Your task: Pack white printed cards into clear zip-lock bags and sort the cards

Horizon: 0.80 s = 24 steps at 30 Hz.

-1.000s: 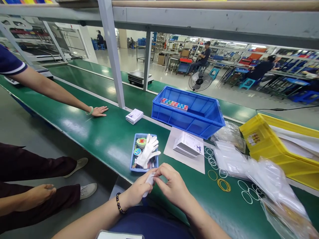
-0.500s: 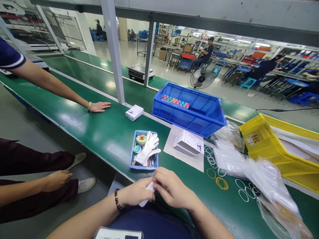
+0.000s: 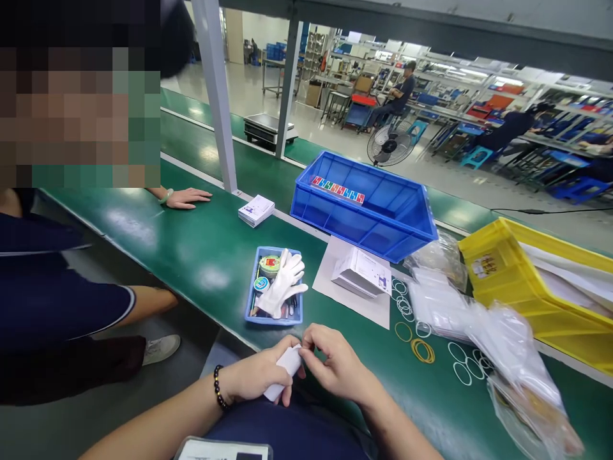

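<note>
A small white paper bundle (image 3: 283, 372), folded or stacked, sits in my left hand (image 3: 253, 377), whose thumb and fingers wrap round it above my lap. My right hand (image 3: 335, 361) has its thumb and index finger pinched at the bundle's upper right edge; the other fingers are curled. Just beyond my hands is a small blue tray (image 3: 251, 319) with tins, pens and a white glove (image 3: 282, 287) on top. Farther right, a pile of white booklets (image 3: 363, 271) lies on a grey sheet (image 3: 330, 289). Another booklet stack (image 3: 257, 209) lies near the post.
A blue crate (image 3: 359, 220) and a yellow bin (image 3: 517, 281) line the far side of the green bench. Rubber bands (image 3: 423, 351) and clear plastic bags (image 3: 502, 338) lie to the right. At left, a co-worker leans in, one hand (image 3: 188, 198) flat on the bench.
The co-worker at left has bent down and forward into view. My hands have parted slightly, and more of the white paper bundle shows between them.
</note>
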{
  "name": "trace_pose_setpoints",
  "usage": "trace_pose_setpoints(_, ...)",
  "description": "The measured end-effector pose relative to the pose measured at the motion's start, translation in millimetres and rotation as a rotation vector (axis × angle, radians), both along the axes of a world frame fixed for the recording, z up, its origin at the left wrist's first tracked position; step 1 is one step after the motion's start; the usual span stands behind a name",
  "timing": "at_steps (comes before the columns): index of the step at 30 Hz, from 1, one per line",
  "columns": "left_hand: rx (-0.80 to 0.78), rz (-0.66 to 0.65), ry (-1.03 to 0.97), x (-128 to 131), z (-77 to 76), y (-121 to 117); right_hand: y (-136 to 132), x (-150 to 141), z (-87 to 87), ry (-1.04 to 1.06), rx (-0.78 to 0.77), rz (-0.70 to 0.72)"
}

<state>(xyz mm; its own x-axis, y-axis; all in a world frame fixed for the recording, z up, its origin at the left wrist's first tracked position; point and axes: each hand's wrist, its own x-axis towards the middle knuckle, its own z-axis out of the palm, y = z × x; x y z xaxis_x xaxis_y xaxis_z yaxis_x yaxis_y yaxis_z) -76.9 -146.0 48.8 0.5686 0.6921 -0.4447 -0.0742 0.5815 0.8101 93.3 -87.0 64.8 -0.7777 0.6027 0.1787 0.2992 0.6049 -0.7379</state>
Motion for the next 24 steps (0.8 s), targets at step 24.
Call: trace_pose_setpoints(24,-0.015,-0.2,-0.048,-3.2,-15.0,0.2,3.3,8.3,-3.2,-0.006,-0.694,-0.243)
